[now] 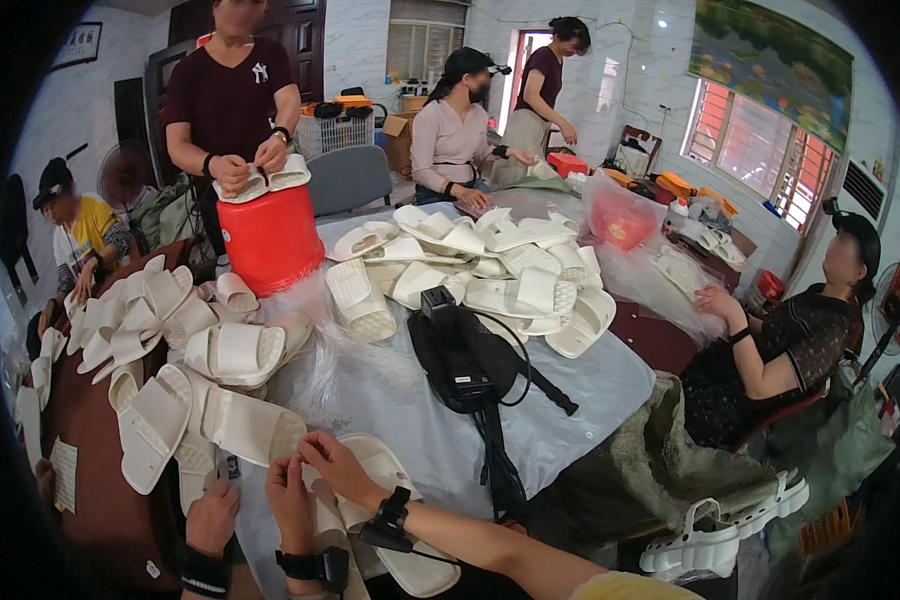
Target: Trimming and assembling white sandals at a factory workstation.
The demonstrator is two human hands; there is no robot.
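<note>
Head view shows the left hand [292, 500] and the right hand [338, 465] close together at the near edge of the table [590, 390], both grasping one cream slipper [385, 470] that lies there on the grey cloth. Another person's hand [212, 515] comes in just beside the left hand. More cream slippers [170, 400] lie in a heap to the left, and a black bag [465, 360] rests in the middle of the table.
</note>
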